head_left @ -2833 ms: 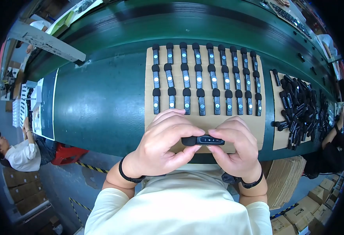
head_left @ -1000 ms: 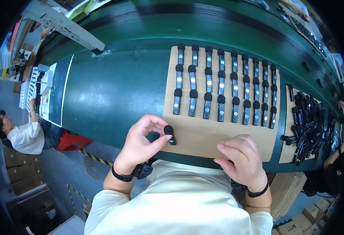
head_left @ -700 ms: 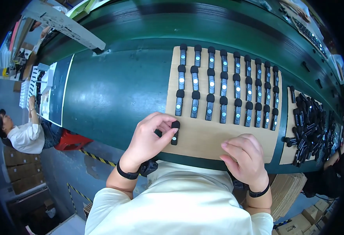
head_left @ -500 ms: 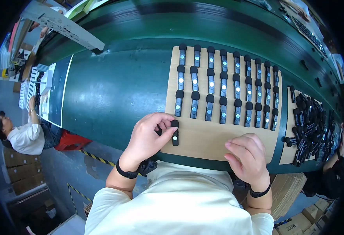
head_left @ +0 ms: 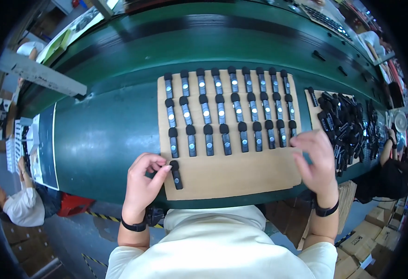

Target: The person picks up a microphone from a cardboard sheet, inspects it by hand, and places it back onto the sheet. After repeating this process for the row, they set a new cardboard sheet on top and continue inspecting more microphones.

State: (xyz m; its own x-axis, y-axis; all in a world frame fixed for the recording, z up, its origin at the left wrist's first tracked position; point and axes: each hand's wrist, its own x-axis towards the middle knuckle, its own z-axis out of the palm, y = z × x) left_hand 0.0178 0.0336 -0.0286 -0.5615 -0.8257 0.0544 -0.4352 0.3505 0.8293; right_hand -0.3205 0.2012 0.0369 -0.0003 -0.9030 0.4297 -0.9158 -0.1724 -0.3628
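Small black clip-on microphones with foam tops lie in three rows on a flat brown cardboard sheet (head_left: 232, 176). A single microphone (head_left: 176, 176) starts a fourth row at the sheet's near left. Right beside its foam top is my left hand (head_left: 143, 179), thumb and index finger apart; whether the thumb still touches the foam I cannot tell. My right hand (head_left: 316, 162), slightly blurred, hovers over the sheet's right edge with fingers spread and nothing visible in it. Its fingertips come close to the last microphone (head_left: 292, 132) of the third row.
A heap of black microphones (head_left: 343, 121) lies on another cardboard piece to the right. The green table (head_left: 106, 130) extends left; a grey metal post (head_left: 46, 74) stands there. Co-workers sit at the far left (head_left: 27, 204) and right (head_left: 383, 174). Cardboard boxes (head_left: 357, 242) stand on the floor.
My view has shifted right, so the sheet appears further left. My left hand has eased off the lone microphone's foam top. My right hand has moved right and farther out, toward the sheet's edge.
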